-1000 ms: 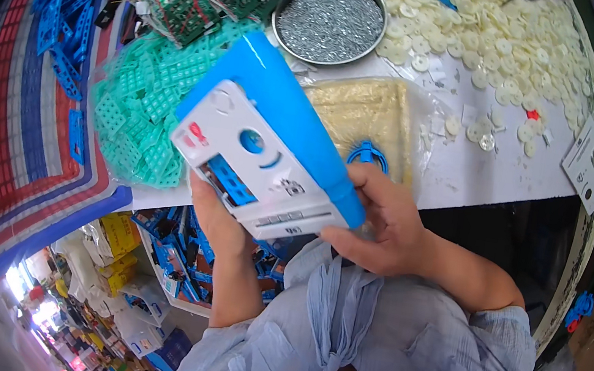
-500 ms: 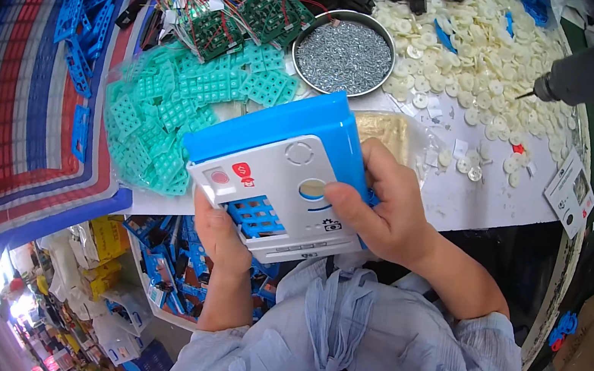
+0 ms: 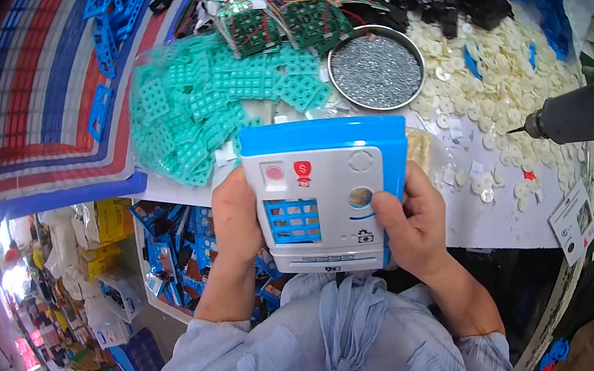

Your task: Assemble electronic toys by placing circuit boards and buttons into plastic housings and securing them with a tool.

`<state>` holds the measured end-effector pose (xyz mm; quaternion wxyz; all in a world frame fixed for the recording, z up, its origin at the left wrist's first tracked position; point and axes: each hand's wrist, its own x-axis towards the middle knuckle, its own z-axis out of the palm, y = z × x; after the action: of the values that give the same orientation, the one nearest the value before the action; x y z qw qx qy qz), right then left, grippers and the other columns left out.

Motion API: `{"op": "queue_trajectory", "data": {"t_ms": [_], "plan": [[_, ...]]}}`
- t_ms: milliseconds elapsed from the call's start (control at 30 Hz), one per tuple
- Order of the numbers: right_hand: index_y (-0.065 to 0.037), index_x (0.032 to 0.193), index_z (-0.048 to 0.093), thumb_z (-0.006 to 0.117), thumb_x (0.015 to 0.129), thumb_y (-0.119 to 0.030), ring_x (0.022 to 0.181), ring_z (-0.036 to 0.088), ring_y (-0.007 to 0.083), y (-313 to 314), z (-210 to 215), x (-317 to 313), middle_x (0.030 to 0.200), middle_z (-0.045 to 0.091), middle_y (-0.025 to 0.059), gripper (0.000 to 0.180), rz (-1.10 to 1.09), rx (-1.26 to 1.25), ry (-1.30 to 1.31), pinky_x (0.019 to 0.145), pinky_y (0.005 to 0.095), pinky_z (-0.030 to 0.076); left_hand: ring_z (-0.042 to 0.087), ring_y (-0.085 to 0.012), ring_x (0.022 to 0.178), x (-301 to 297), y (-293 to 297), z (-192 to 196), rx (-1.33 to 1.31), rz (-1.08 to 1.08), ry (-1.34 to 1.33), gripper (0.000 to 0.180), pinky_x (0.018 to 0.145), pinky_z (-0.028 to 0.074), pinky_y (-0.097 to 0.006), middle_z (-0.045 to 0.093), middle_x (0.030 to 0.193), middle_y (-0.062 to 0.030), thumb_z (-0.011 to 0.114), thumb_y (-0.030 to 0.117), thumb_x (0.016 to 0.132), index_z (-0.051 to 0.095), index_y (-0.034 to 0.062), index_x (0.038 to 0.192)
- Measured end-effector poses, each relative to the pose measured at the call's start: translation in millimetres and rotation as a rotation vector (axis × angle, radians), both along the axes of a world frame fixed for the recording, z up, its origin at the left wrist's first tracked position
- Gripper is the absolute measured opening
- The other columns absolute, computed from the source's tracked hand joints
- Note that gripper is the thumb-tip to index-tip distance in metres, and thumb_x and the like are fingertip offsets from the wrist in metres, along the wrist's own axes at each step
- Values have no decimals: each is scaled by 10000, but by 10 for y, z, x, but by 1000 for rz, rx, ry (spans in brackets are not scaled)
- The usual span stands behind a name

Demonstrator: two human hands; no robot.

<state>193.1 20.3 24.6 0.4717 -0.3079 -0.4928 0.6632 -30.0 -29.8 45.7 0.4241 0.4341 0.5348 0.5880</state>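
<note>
Between my two hands is a blue and white plastic toy safe panel (image 3: 322, 224), slightly tilted, its white face toward me. It has a round hole, a window with a blue grid behind it, and small red prints. My left hand (image 3: 237, 215) is closed on its left side, the fingers hidden behind. On the right edge my right hand (image 3: 414, 222) grips, its thumb on the white face beside the round hole. Beyond the panel lie teal rubber keypads (image 3: 187, 100) in a clear bag and a round metal tin (image 3: 376, 67) full of small screws.
Green circuit boards (image 3: 290, 27) with coloured wires lie at the back. Cream plastic discs (image 3: 496, 85) spread over the right. A dark electric screwdriver (image 3: 584, 113) points in from the right. Blue parts fill a bin (image 3: 174, 259) below the table edge. A striped woven basket (image 3: 53, 72) stands left.
Both hands have moved the panel to the right and slightly down in view. It has turned, so its white face and the blue grid show more squarely. Both hands keep their grip.
</note>
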Motion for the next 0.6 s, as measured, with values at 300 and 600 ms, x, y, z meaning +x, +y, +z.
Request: {"op": "queue_trajectory", "data": {"t_ms": [300, 600], "plan": [[26, 1177, 563, 608, 1032, -220, 897, 611, 53, 71, 27, 20, 1041, 677, 64, 289, -138, -73, 79, 756, 213, 507, 581, -69, 793, 94, 396, 83, -44, -88, 279, 416, 690, 474, -242, 674, 915, -40, 462, 332, 1092, 658, -25, 1005], [28, 1154, 617, 628, 1021, -265, 833, 638, 52, 468, 182, 180, 990, 704, 55, 322, -103, -98, -3, 701, 200, 514, 509, -56, 772, 388, 132, 32, -46, -42, 131, 251, 675, 440, -246, 636, 844, -53, 535, 213, 1054, 615, -20, 1006]]}}
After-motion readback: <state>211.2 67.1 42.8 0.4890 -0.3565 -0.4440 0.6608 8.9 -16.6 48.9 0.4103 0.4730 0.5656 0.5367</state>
